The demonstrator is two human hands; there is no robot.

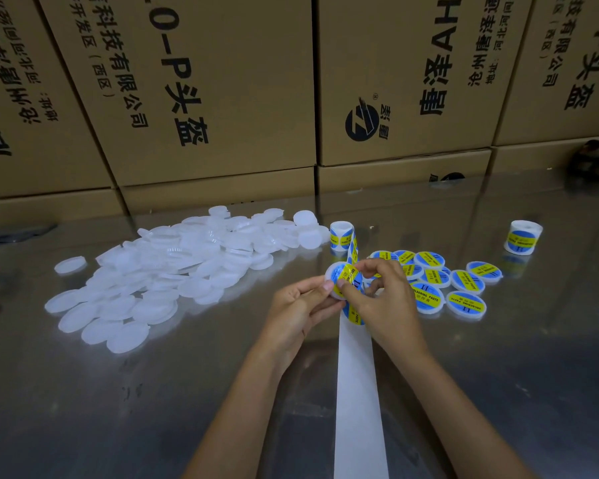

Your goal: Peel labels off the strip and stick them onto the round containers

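Head view: the left hand (300,305) holds 1 container (336,280) from the left; the right hand (382,293) pinches a label (347,275) onto its top. The strip (358,392) runs lengthwise toward the person, under the right hand.

Your two forearms come up from the lower edge bare all the way to the wrist, with no sleeve or cuff showing on either one. Your left hand (300,307) and right hand (382,299) are ungloved, and the fingers (372,267) are slim with short, plain nails free of polish
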